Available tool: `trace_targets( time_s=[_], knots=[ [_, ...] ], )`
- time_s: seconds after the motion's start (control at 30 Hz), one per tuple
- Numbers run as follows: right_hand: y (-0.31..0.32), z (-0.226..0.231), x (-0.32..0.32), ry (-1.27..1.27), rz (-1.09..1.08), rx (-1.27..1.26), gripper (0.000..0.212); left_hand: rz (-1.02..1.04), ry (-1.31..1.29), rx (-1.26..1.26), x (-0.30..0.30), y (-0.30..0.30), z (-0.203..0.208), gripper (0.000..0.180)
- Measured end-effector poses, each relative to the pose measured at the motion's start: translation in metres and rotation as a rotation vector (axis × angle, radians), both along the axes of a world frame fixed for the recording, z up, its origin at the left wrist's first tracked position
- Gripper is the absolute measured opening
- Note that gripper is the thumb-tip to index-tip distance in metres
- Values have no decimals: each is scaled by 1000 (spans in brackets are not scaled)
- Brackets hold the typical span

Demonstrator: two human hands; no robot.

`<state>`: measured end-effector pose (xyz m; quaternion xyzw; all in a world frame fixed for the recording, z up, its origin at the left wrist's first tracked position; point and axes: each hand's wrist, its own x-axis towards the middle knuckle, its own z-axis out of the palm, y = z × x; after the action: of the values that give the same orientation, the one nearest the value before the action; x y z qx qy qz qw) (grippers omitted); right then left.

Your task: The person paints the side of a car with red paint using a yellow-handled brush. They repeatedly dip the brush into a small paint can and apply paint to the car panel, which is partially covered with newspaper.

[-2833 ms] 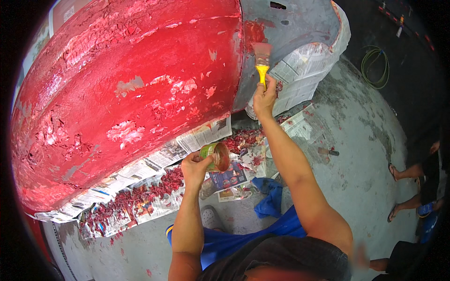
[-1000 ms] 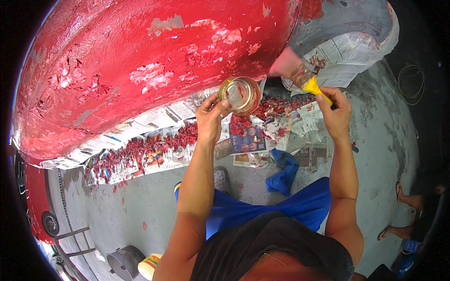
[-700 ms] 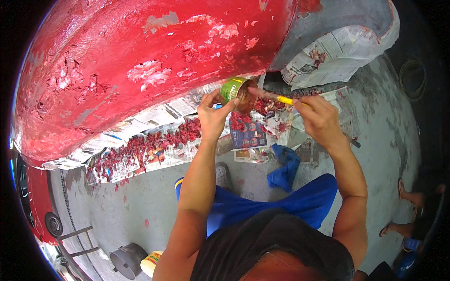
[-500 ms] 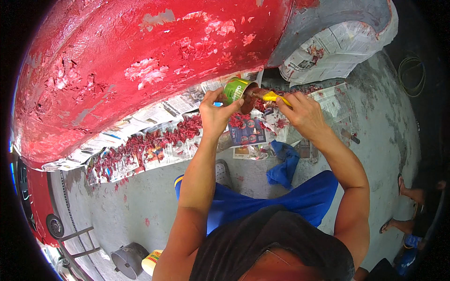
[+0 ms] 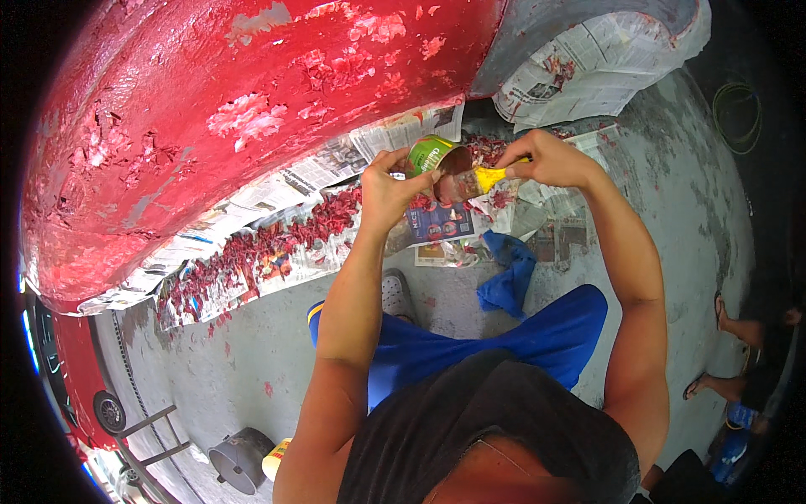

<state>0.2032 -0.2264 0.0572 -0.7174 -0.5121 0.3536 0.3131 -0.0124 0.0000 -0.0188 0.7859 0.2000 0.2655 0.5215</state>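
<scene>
My left hand (image 5: 390, 189) is closed around a green tin can (image 5: 430, 154), tilted so that its open mouth faces right. In my right hand (image 5: 546, 160) is a paintbrush with a yellow handle (image 5: 489, 178). Its wide, reddish-brown bristles (image 5: 457, 186) are at the can's mouth, over the lower rim. What is inside the can is mostly hidden. Beyond both hands rises a red car body panel (image 5: 336, 67), its paint wrinkled and peeled in patches down to pale and grey spots.
Newspaper (image 5: 294, 181) lines the panel's lower edge, and red paint flakes (image 5: 294, 231) litter the sheets below. More newspaper (image 5: 579, 71) covers the wheel area. A blue cloth (image 5: 508, 273) lies on the grey floor. A grey bucket (image 5: 241, 460) stands lower left; another person's legs (image 5: 726, 353) show at right.
The brush has turned so its broad side shows, and my right hand has risen slightly with its wrist bent. The can has shifted a little to the right.
</scene>
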Motion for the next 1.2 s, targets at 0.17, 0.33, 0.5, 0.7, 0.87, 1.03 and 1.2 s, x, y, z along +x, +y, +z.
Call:
trace_targets(
  time_s=[0.17, 0.33, 0.5, 0.7, 0.87, 1.03, 1.2],
  knots=[
    [-33, -24, 21, 341, -225, -16, 23, 43, 22, -507, -5, 14, -4, 40],
    [-59, -17, 19, 502, -426, 210, 26, 90, 13, -751, -4, 6, -4, 35],
    [-67, 15, 26, 366, -718, 633, 32, 80, -21, -784, 0, 1, -1, 36],
    [-9, 48, 61, -66, -964, 1034, 31, 61, -32, -776, 1, 0, -2, 33],
    [60, 51, 70, -253, -1102, 1093, 31, 62, -22, -760, 2, 0, 0, 39],
    [102, 48, 75, -474, -1139, 1129, 34, 83, 14, -730, -2, 4, 6, 39],
    [118, 46, 82, -699, -1138, 1117, 38, 103, -37, -734, -6, 4, 14, 38]
  ],
)
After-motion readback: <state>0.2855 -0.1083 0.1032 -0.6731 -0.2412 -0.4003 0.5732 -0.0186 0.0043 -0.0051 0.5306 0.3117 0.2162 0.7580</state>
